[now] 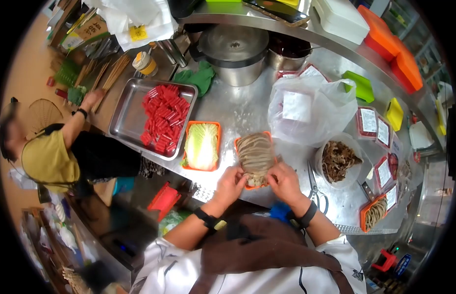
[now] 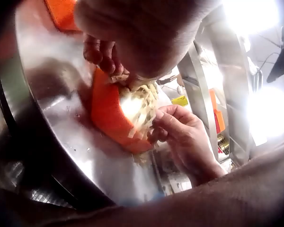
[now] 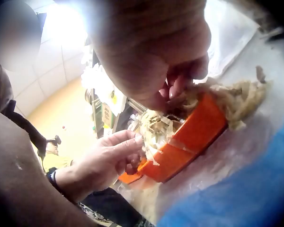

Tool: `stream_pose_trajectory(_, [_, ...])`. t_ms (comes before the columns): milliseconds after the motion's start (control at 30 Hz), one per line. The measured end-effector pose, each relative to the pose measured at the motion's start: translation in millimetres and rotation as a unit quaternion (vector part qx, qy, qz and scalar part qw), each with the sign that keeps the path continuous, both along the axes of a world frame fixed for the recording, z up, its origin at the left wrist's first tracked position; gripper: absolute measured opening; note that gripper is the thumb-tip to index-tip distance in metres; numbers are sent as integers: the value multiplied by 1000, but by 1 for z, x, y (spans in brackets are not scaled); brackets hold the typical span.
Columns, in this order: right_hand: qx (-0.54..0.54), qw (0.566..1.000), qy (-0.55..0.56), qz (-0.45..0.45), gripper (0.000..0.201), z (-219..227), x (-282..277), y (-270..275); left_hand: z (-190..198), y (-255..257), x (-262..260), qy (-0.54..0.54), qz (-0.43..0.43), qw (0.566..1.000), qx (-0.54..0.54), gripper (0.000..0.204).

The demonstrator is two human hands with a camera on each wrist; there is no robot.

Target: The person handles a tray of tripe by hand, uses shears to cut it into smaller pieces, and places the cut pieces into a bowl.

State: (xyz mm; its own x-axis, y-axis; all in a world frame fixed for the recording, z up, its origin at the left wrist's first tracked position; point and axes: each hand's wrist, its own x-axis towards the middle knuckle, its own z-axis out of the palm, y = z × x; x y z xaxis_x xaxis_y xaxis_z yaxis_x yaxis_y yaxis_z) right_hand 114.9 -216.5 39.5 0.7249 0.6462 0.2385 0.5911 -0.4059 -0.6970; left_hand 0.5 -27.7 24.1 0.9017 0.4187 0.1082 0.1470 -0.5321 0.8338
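In the head view an orange tray stands on the steel counter, heaped with greyish-brown strips that look like tripe. My left hand is at the tray's near left corner; in the right wrist view its thumb and forefinger pinch the pale strip ends. At the near right corner is my right hand, its thumb and fingertips pinching strip ends in the left wrist view. Some strips hang over the tray's rim in the right wrist view. Left of the tray, a second orange tray holds a cabbage piece.
A steel pan of red packets stands left. Scissors, a bowl of brown frilly pieces and another orange tray lie right. Behind are a plastic bag and lidded pot. Another person works at left.
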Motion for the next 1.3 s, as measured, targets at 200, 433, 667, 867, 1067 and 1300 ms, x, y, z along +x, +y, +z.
stream_pose_trajectory(200, [6, 1000, -2, 5, 12, 8, -3, 3, -16, 0, -4, 48, 22, 995, -80, 15])
stream_pose_trajectory(433, [-3, 1000, 0, -10, 11, 14, -1, 7, -1, -3, 6, 90, 49, 994, 42, 20])
stream_pose_trajectory(667, [9, 1000, -5, -21, 12, 3, -2, 4, 9, -9, 17, 180, 70, 980, -44, 26])
stream_pose_trajectory(867, [13, 999, 8, -52, 12, 1, 0, 7, 24, -12, 26, 182, -8, 967, 178, 23])
stream_pose_trajectory(1067, [30, 999, -13, -26, 9, 0, 4, 3, 47, -14, 20, 193, -34, 957, 216, 24])
stream_pose_trajectory(1300, [85, 995, -16, -50, 12, 13, 4, -37, 51, -12, 22, 132, -125, 963, 200, 30])
